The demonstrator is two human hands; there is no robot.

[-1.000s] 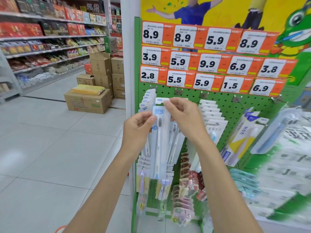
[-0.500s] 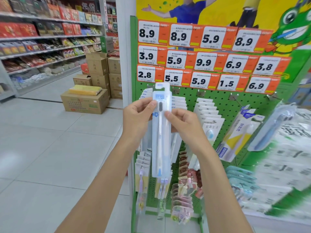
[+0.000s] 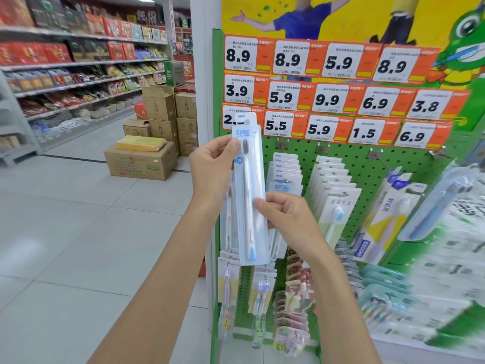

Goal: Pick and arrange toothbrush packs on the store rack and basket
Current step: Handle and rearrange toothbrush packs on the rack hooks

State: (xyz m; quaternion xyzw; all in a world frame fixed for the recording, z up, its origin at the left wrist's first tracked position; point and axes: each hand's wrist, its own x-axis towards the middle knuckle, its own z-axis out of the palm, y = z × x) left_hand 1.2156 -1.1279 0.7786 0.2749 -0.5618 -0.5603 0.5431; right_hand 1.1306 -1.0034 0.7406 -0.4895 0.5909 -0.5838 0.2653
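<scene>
I hold one long toothbrush pack [image 3: 249, 190] upright in front of the green pegboard rack [image 3: 367, 174]. It is a pale blue card with a white brush and a blue tip. My left hand [image 3: 212, 169] pinches its upper left edge near the bristles. My right hand [image 3: 286, 214] pinches its right edge at mid height. Rows of matching packs [image 3: 284, 172] hang on hooks just behind, with another row of white packs [image 3: 333, 187] to their right. No basket is in view.
Orange price tags [image 3: 338, 95] line the top of the rack. Smaller toothbrush packs [image 3: 259, 298] hang low on the pegboard. Bigger packs [image 3: 385, 216] hang at the right. Cardboard boxes [image 3: 141, 161] stand on the tiled aisle floor at the left, beside stocked shelves [image 3: 78, 74].
The pack has come off the hooks and risen in front of the price tags. My right hand slid from its top down to its middle; my left hand kept its hold.
</scene>
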